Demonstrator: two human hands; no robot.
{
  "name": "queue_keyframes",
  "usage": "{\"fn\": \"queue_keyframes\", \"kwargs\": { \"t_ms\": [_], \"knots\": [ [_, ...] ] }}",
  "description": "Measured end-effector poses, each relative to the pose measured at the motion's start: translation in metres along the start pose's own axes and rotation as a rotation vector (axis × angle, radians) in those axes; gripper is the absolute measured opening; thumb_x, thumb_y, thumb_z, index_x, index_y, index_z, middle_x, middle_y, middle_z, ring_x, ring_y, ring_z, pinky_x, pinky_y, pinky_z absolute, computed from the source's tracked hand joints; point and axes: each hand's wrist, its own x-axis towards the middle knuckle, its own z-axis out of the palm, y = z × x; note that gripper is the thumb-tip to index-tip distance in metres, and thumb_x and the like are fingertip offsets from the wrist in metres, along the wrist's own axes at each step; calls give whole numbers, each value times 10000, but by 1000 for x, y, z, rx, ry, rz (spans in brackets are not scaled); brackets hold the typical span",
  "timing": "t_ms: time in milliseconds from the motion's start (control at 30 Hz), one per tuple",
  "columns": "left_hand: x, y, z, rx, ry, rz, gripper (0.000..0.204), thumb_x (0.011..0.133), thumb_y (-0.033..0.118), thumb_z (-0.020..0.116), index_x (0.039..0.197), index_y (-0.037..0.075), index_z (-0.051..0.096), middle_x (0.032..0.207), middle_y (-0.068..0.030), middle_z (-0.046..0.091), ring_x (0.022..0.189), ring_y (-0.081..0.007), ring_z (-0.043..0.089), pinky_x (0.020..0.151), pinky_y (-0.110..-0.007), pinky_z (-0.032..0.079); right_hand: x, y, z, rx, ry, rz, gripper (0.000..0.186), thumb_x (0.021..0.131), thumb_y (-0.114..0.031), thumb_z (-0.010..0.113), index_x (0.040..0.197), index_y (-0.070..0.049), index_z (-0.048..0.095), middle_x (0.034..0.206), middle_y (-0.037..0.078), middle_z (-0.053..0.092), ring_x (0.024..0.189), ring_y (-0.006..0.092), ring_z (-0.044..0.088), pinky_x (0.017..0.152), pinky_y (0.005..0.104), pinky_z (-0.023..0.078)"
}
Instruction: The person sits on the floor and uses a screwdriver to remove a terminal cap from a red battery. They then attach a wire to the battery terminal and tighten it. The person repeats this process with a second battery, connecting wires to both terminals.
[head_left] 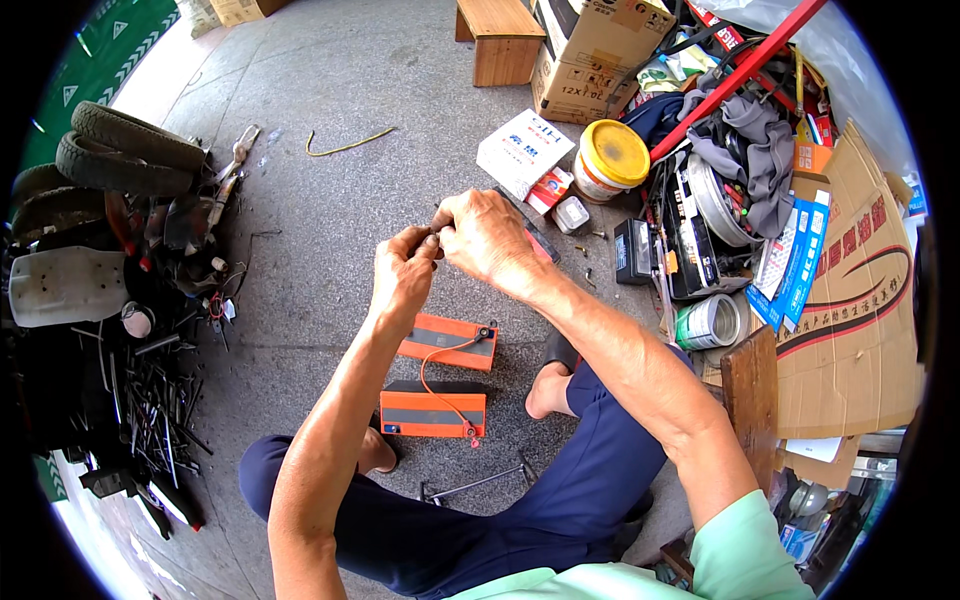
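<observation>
Both my hands meet in the middle of the view, raised above the floor. My left hand [405, 262] is closed, its thumb and forefinger pinching something small and dark that I cannot make out. Against it, my right hand [482, 232] is closed too, its fingertips at the same spot, and what they grip is hidden. Below the hands lie two orange battery packs with grey bands, the farther battery pack [425, 350] and the nearer battery pack [415, 399]. An orange wire [424, 372] runs from a terminal on one to a terminal on the other.
To the right stand a yellow-lidded bucket [613, 153], a small black battery [632, 250], an open tin [710, 322] and a cardboard sheet [850, 300]. Tyres [125, 165] and a heap of metal rods [165, 400] lie left. A wooden stool [505, 50] and carton [590, 75] stand at the back.
</observation>
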Motion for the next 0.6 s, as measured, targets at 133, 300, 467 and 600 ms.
{"fn": "queue_keyframes", "kwargs": {
  "t_ms": [133, 300, 467, 600],
  "knots": [
    [-4, 0, 1, -46, -17, 7, 238, 906, 137, 540, 1038, -41, 624, 822, -61, 648, 696, -86, 520, 643, -251, 441, -1, -3, 3, -48, 51, 15, 155, 734, -111, 586, 806, -13, 682, 738, 186, 654, 754, 325, 654, 729, 398, 515],
    [-7, 1, 3, -49, 6, -21, 240, 899, 126, 550, 1054, -42, 624, 807, -46, 640, 693, -83, 515, 650, -250, 447, -4, -2, 2, -76, 29, -42, 153, 732, -108, 579, 792, -1, 671, 733, 193, 650, 749, 333, 652, 725, 410, 512],
    [-8, 1, 2, -85, 11, -18, 249, 889, 127, 564, 1052, -49, 629, 822, -60, 646, 701, -90, 528, 663, -250, 452, -6, -1, 2, -24, 17, -60, 152, 746, -104, 566, 805, 13, 644, 757, 201, 645, 764, 337, 646, 708, 428, 509],
    [-6, 2, 0, -31, 44, -69, 261, 881, 120, 567, 1060, -60, 627, 876, -93, 663, 743, -113, 569, 694, -263, 471, -12, -6, 12, -203, 106, -144, 119, 775, -106, 569, 818, 4, 583, 818, 185, 626, 757, 343, 635, 669, 434, 511]
  ]
}}
